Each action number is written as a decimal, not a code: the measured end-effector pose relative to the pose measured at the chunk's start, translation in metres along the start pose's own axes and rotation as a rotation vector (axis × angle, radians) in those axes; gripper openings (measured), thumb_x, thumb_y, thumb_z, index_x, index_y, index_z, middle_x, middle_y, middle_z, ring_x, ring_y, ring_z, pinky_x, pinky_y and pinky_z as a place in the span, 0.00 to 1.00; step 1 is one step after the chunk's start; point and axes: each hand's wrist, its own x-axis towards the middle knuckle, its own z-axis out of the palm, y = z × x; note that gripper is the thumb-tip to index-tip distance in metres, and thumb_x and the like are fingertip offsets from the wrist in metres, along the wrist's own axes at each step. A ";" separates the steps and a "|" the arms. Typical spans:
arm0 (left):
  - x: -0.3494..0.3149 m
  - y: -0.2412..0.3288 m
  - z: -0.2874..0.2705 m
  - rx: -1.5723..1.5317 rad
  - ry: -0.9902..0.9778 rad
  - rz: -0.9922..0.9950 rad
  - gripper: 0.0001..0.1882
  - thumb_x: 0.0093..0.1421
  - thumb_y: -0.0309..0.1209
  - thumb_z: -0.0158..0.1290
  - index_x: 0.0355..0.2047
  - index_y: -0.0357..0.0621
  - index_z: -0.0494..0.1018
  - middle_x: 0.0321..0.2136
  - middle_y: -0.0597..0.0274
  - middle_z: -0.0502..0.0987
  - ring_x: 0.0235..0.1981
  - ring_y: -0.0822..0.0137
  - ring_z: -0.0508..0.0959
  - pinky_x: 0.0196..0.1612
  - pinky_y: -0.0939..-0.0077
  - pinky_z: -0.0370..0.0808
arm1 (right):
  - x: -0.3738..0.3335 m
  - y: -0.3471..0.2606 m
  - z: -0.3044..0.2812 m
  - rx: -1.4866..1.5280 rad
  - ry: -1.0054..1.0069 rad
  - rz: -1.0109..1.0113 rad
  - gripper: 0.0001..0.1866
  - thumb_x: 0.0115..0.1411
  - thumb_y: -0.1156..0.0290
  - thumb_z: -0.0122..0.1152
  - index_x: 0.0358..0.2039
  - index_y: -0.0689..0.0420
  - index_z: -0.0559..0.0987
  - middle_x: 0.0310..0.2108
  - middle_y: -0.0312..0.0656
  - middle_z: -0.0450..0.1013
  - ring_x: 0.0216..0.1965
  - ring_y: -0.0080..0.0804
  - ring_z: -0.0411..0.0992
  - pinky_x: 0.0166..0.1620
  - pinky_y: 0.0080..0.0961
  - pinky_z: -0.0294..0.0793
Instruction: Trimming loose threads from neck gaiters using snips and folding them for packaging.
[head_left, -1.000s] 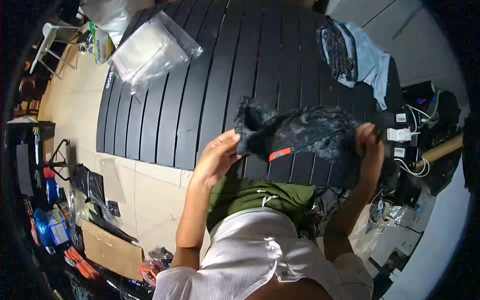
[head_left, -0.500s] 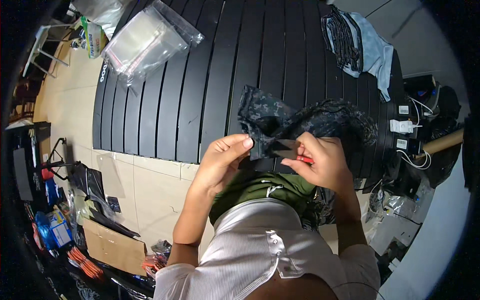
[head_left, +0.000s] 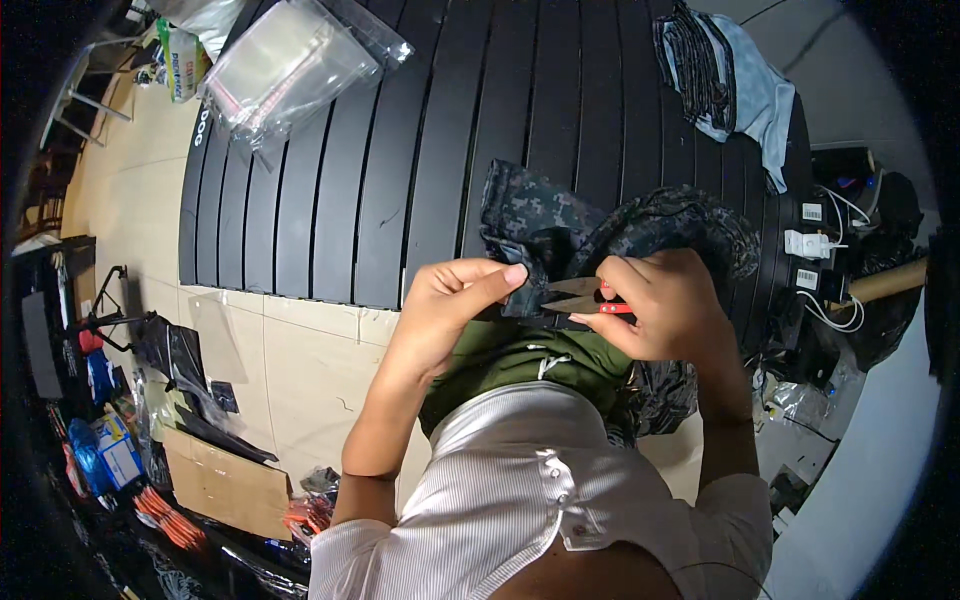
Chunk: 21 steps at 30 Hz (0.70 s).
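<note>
The person wears a white, finely ribbed shirt point(head_left: 520, 500) with short sleeves and small white buttons down the front. Below it show olive green trousers point(head_left: 520, 355) with a pale drawstring. Both forearms are bare; the left hand point(head_left: 450, 305) and right hand point(head_left: 665, 305) carry no gloves.

The right hand point(head_left: 665, 310) covers most of the red-handled snips point(head_left: 590, 300), so only the blade tips and a bit of handle show; the camouflage garment point(head_left: 560, 225) hides whatever the left hand point(head_left: 455, 300) pinches
</note>
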 end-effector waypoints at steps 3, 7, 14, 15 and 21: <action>0.001 -0.001 0.000 0.002 -0.003 0.009 0.08 0.52 0.30 0.56 0.24 0.36 0.76 0.18 0.71 0.72 0.20 0.83 0.66 0.24 0.89 0.61 | 0.000 -0.002 -0.003 -0.025 -0.029 -0.006 0.17 0.40 0.59 0.67 0.20 0.55 0.69 0.14 0.35 0.67 0.16 0.31 0.68 0.19 0.22 0.65; 0.000 -0.001 0.004 0.011 0.039 0.040 0.07 0.53 0.28 0.54 0.21 0.37 0.74 0.16 0.71 0.71 0.17 0.84 0.65 0.20 0.89 0.60 | 0.002 -0.002 -0.004 -0.045 -0.031 -0.003 0.17 0.39 0.60 0.67 0.19 0.55 0.69 0.14 0.36 0.67 0.15 0.32 0.67 0.19 0.23 0.64; -0.002 0.001 0.004 0.012 0.019 0.004 0.07 0.53 0.28 0.54 0.22 0.37 0.74 0.16 0.71 0.72 0.17 0.84 0.66 0.20 0.90 0.60 | 0.006 0.001 -0.006 -0.001 -0.064 -0.046 0.17 0.38 0.60 0.67 0.19 0.55 0.69 0.14 0.37 0.66 0.14 0.34 0.66 0.18 0.25 0.62; -0.002 0.001 0.005 0.032 0.012 0.012 0.07 0.53 0.28 0.54 0.22 0.37 0.74 0.17 0.71 0.72 0.17 0.84 0.66 0.20 0.89 0.60 | 0.007 0.001 -0.007 -0.002 -0.064 -0.042 0.17 0.38 0.60 0.67 0.19 0.55 0.69 0.14 0.37 0.66 0.14 0.34 0.66 0.18 0.25 0.62; -0.002 -0.002 0.000 0.049 -0.024 0.028 0.06 0.53 0.28 0.55 0.25 0.36 0.76 0.18 0.72 0.72 0.19 0.84 0.66 0.23 0.90 0.61 | 0.006 0.001 -0.006 0.000 -0.140 -0.215 0.17 0.37 0.59 0.67 0.19 0.54 0.70 0.14 0.35 0.65 0.16 0.32 0.67 0.20 0.26 0.62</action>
